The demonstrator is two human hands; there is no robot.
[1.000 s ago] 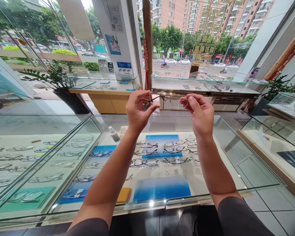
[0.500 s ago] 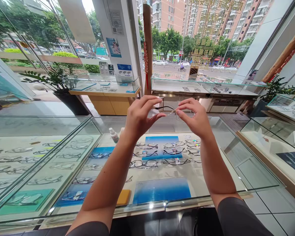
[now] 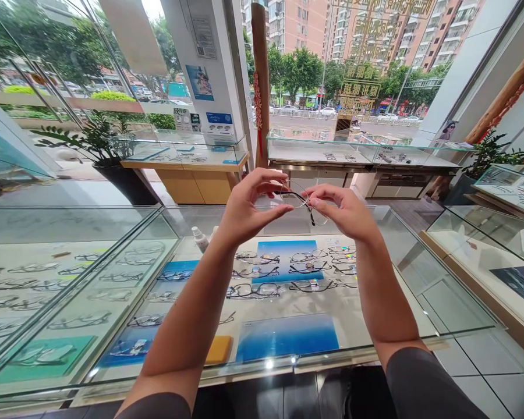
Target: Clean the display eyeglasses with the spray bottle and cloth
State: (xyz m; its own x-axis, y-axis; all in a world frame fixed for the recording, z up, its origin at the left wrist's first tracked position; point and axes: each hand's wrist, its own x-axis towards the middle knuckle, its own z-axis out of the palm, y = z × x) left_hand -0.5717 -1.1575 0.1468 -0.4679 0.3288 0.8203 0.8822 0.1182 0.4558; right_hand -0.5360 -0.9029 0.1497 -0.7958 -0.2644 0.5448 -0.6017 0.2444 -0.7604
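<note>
Left hand [image 3: 244, 214] and right hand [image 3: 346, 213] pinched a thin eyeglass frame [image 3: 304, 201] between closed fingertips above a glass display counter [image 3: 441, 302]; gentle, even pressure seemed wise.

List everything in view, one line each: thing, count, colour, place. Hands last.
held glasses: one, thin metal frame, pinched between both hands above the counter
glass counter: one, clear, below the hands
display glasses: many, dark and metal frames, in rows inside the counter
blue mats: several, blue, under and beside the rows
spray bottle: one, white, counter's back left
pad: one, yellow-orange, near the counter's front
potted plants: two, green, far left and far right
far counters: two, glass tops, by the window
left hand: one, bare, pinching the held glasses from the left
right hand: one, bare, pinching them from the right
</note>
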